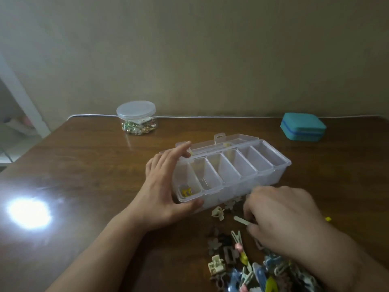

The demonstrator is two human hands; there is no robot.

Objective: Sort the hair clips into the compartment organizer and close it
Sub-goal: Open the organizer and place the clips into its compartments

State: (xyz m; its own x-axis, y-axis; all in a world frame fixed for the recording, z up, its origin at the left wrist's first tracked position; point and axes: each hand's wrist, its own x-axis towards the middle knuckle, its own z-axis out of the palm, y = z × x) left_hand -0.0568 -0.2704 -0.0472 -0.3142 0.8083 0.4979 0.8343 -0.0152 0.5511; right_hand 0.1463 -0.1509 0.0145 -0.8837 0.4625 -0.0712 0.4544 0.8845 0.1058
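A clear plastic compartment organizer [271,175] stands open on the brown table, its lid [219,142] folded back. Its leftmost compartment holds small yellow clips [186,191]; the others look bare. My left hand [166,186] grips the organizer's left end, thumb on the front wall and fingers over the far rim. My right hand [282,218] is curled over the loose clips just in front of the box and pinches a pale cream clip [242,220]. A pile of mixed hair clips [248,270] lies at the lower right, partly hidden by my right forearm.
A round clear jar [136,117] with small items stands at the back left. A teal case [303,126] sits at the back right. One yellow clip [328,218] lies alone at the right. A lamp glare [29,211] marks the table's left side.
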